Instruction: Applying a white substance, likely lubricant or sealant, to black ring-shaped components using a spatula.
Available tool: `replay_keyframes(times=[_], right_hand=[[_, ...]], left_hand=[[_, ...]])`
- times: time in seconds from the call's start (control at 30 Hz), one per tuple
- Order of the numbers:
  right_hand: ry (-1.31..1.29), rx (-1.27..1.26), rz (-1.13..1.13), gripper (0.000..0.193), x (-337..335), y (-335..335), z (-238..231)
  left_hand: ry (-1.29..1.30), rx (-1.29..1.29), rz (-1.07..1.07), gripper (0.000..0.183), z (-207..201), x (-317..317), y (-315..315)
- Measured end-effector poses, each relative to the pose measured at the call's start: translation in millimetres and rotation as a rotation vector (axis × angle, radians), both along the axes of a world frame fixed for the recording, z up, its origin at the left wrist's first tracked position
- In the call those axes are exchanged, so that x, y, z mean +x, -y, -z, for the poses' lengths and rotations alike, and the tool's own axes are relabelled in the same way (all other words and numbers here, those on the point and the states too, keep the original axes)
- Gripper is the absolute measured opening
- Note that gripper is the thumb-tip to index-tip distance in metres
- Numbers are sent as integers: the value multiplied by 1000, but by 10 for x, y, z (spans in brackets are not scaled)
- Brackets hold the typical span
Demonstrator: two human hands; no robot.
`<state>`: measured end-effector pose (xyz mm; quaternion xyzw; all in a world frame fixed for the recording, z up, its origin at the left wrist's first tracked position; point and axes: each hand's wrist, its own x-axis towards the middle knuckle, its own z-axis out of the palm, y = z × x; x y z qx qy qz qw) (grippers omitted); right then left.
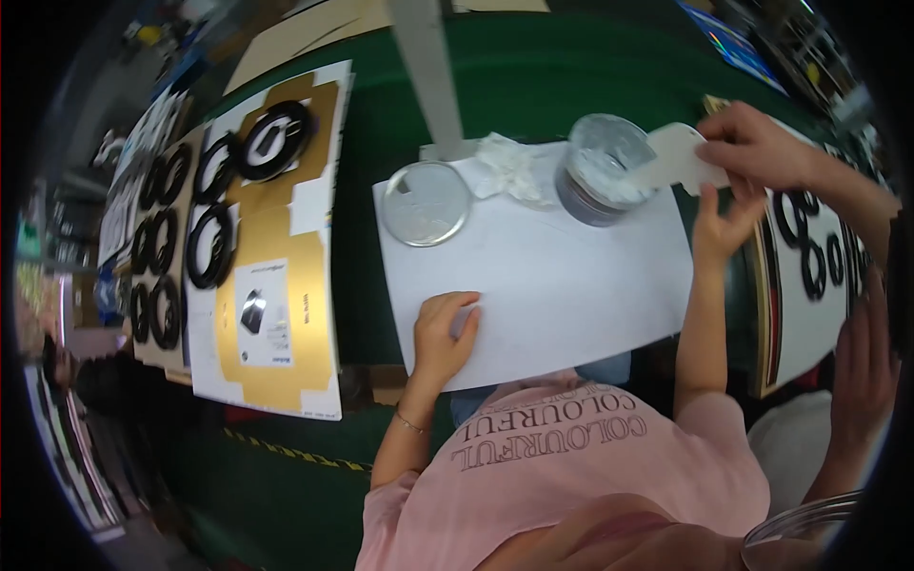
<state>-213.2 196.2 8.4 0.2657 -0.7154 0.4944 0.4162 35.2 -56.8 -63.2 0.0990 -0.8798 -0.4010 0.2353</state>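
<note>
My left hand [446,328] rests at the near left of a white sheet [533,295], thumb and fingers apart, holding nothing. My right hand [725,226] is raised beyond the sheet's right edge, thumb and fingers spread. Its fingertips are close below a co-worker's hand [762,145]; whether they touch is unclear. That hand grips a white flat scraper [678,157], whose far end reaches into a clear tub [590,200] smeared with pale paste. Left of the tub lie a crumpled white tissue [509,169] and a round silvery lid [426,203].
Black rings [208,246] lie on white and gold printed card [309,352] to the left. More black rings [811,262] are on a stacked board at right. A grey post [428,76] rises behind the sheet. Another person's hand [864,366] shows at the right edge.
</note>
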Motion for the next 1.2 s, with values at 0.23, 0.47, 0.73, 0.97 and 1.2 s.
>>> replay_keyframes(times=[0.23,0.47,0.73,0.97,1.2], right_hand=[[-303,-40,-29,26,847,324,336],[-81,541,-885,21,1639,1041,545],[103,533,-955,17,1698,1163,611],[115,563,-883,15,1716,1173,607],[143,591,-895,13,1710,1203,611]], left_hand=[[-115,-129,-43,19,-409,134,-7],[-108,-594,-167,30,-1431,693,501],[726,-657,-963,48,-1644,812,2764],[709,-156,-913,55,-1386,918,3115],[392,-540,-837,38,-1501,1274,2025]])
